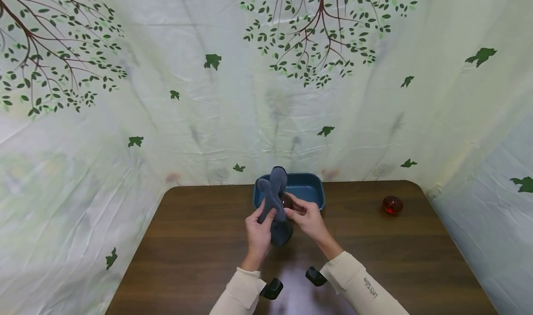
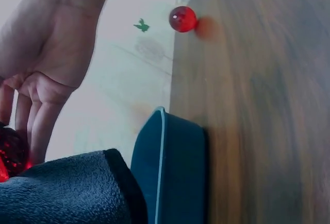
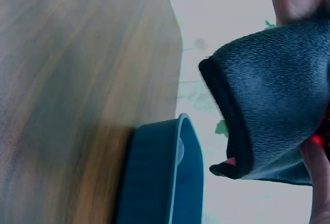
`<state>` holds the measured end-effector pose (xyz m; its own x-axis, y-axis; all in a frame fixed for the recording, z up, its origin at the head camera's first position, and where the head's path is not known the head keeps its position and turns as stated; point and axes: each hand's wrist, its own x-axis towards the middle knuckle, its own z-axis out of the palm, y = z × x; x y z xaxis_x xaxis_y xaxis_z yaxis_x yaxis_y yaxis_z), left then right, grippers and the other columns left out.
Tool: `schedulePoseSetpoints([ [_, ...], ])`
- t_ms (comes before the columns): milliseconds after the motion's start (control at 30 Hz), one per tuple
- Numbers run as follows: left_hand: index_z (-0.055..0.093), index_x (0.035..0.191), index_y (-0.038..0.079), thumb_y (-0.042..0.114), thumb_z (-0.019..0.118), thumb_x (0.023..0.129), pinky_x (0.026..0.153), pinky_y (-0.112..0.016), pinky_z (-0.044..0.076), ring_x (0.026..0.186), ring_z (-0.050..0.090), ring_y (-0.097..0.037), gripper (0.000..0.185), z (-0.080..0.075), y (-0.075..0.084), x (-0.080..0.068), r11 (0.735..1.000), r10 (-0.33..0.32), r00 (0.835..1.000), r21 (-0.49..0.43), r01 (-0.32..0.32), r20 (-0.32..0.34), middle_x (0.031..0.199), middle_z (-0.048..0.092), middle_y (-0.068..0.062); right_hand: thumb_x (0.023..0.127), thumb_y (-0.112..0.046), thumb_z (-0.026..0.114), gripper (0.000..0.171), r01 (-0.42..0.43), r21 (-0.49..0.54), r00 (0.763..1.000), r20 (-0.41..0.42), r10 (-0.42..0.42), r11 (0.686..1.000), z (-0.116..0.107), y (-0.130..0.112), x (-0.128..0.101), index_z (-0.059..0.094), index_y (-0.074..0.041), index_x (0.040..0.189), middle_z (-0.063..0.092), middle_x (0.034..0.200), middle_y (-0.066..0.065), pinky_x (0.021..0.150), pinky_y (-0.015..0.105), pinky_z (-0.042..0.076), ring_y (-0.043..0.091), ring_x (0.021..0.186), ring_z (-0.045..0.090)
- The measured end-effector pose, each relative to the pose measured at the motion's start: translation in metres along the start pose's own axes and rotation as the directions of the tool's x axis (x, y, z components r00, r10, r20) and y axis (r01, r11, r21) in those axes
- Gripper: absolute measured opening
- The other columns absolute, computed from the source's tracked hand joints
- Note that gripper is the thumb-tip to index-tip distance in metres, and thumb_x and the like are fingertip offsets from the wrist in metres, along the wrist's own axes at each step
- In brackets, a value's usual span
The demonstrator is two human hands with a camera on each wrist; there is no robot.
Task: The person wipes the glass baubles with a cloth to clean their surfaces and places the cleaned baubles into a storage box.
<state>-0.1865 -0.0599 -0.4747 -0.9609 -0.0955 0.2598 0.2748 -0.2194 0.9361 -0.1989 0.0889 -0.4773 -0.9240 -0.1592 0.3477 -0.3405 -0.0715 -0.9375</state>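
Observation:
My left hand [image 1: 259, 231] grips a grey-blue plush cloth [image 1: 272, 199] with dark edging, folded and drooping over the near side of the blue container. My right hand [image 1: 310, 220] pinches a shiny dark-red ball [image 1: 286, 200] against the cloth's right side. From the left wrist view, this ball [image 2: 11, 151] shows red glints between the right fingers and the cloth [image 2: 67, 188]. In the right wrist view the cloth [image 3: 278, 90] hides most of the ball.
A blue rectangular container [image 1: 306, 185] stands at the table's back edge, behind the hands. Inside it, the right wrist view shows a pale rounded thing [image 3: 180, 152]. Another clear red ball [image 1: 393, 205] lies at the back right of the brown wooden table [image 1: 200, 245]. Behind hangs a leaf-patterned curtain [image 1: 233, 120].

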Motion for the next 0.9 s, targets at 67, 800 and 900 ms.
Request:
schedulePoseSetpoints([
  [67, 0.058, 0.124, -0.012, 0.008, 0.064, 0.092, 0.086, -0.027, 0.053, 0.103, 0.065, -0.017, 0.037, 0.001, 0.0, 0.001, 0.999, -0.036, 0.998, -0.034, 0.034, -0.043, 0.118, 0.064, -0.024, 0.084, 0.007, 0.068, 0.052, 0.047, -0.014, 0.999, 0.029, -0.046, 0.999, 0.0, 0.002, 0.0, 0.051, 0.01, 0.133, 0.054, 0.129, 0.03, 0.086, 0.032, 0.052, 0.028, 0.112, 0.059],
  [800, 0.051, 0.13, -0.011, 0.0, 0.066, 0.089, 0.096, -0.023, 0.046, 0.124, 0.052, -0.021, 0.045, 0.0, -0.004, -0.006, 1.0, 0.008, 1.0, -0.007, -0.008, -0.018, 0.133, 0.052, -0.024, 0.093, -0.004, 0.062, 0.042, -0.116, 0.023, 0.992, -0.05, 0.117, 0.993, 0.005, -0.002, -0.001, 0.052, 0.011, 0.131, 0.06, 0.119, 0.031, 0.077, 0.034, 0.056, 0.027, 0.1, 0.066],
  [900, 0.057, 0.125, -0.012, 0.008, 0.064, 0.093, 0.087, -0.025, 0.052, 0.106, 0.064, -0.016, 0.038, 0.0, -0.002, -0.005, 0.999, -0.047, 0.997, -0.015, 0.046, -0.068, 0.12, 0.062, -0.024, 0.086, 0.005, 0.067, 0.051, -0.019, 0.012, 0.999, 0.028, 0.019, 1.0, 0.004, 0.001, -0.003, 0.05, 0.01, 0.133, 0.054, 0.129, 0.03, 0.085, 0.036, 0.052, 0.032, 0.111, 0.06],
])
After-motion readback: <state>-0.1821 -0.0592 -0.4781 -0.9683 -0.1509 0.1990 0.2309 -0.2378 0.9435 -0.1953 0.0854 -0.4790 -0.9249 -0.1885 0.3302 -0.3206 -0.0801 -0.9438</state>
